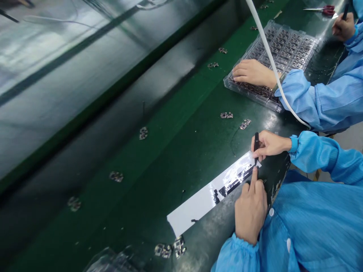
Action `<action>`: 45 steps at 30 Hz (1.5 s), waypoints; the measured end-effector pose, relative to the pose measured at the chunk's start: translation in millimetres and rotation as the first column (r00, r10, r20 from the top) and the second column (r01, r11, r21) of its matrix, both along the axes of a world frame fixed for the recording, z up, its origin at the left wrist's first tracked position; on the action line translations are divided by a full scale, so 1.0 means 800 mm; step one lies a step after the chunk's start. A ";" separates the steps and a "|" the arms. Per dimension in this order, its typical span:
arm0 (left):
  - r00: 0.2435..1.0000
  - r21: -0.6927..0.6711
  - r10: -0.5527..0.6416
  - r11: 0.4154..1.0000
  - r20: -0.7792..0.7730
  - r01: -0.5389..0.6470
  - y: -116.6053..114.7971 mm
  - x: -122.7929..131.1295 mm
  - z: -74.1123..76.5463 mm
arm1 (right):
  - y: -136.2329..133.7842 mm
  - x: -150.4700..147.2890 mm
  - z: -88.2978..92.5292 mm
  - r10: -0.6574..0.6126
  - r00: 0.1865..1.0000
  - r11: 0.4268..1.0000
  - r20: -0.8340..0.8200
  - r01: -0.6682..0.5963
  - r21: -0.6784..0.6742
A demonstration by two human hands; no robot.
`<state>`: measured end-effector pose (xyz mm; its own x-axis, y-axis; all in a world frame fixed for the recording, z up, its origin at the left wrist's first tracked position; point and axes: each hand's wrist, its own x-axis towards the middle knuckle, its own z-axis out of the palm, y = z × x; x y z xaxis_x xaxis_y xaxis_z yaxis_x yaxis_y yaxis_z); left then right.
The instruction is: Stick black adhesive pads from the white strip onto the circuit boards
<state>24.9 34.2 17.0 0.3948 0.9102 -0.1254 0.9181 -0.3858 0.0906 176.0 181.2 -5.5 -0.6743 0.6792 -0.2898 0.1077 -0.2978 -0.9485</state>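
Observation:
A long white strip lies slanted on the green work surface, with small black patches along its shiny upper part. At its far end my right hand is closed round black tweezers, their tips down at the strip. My left hand is at the strip's near side, its index finger stretched out to the tweezer tips and the other fingers curled. Its thumb is hidden. Small circuit boards lie beyond my right hand, one with a thin dark wire.
A co-worker's hand rests on a clear compartment tray full of small boards; their other hand holds a dark tool. Red-handled scissors lie behind. A white cable hangs in front. More boards lie near the strip's lower end.

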 end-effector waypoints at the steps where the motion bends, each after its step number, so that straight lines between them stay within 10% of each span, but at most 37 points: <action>1: 1.000 0.000 -0.005 1.000 -0.002 0.005 0.000 -0.001 0.000 | 0.000 0.000 0.000 -0.004 1.000 1.000 -0.005 0.004 -0.002; 27: 1.000 -0.037 -0.018 0.999 0.020 0.019 0.003 -0.002 0.002 | 0.004 -0.002 0.005 0.054 0.999 0.998 -0.001 -0.054 -0.035; 32: 0.971 -0.103 0.078 0.993 0.224 -0.056 0.001 -0.006 -0.001 | 0.000 -0.003 0.005 -0.074 0.997 0.996 -0.038 0.072 -0.051; 35: 0.732 -0.318 0.389 0.916 0.559 -0.244 -0.001 -0.022 -0.007 | 0.006 0.000 0.006 -0.256 0.964 0.962 -0.076 0.246 -0.118; 40: -0.144 -0.714 0.736 0.560 0.662 -0.420 0.005 -0.049 -0.016 | 0.012 -0.005 0.010 -0.531 0.836 0.839 -0.141 0.494 -0.227; 45: -0.390 -0.826 0.729 0.484 0.563 -0.287 0.015 -0.049 -0.013 | -0.017 -0.050 0.012 -0.325 0.929 0.930 -0.178 0.280 -0.239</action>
<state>-14.6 46.0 6.8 -0.3054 0.7894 -0.5326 -0.3266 0.4385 0.8373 135.6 167.3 4.3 -0.5066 0.8008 -0.3195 -0.2137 -0.4756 -0.8533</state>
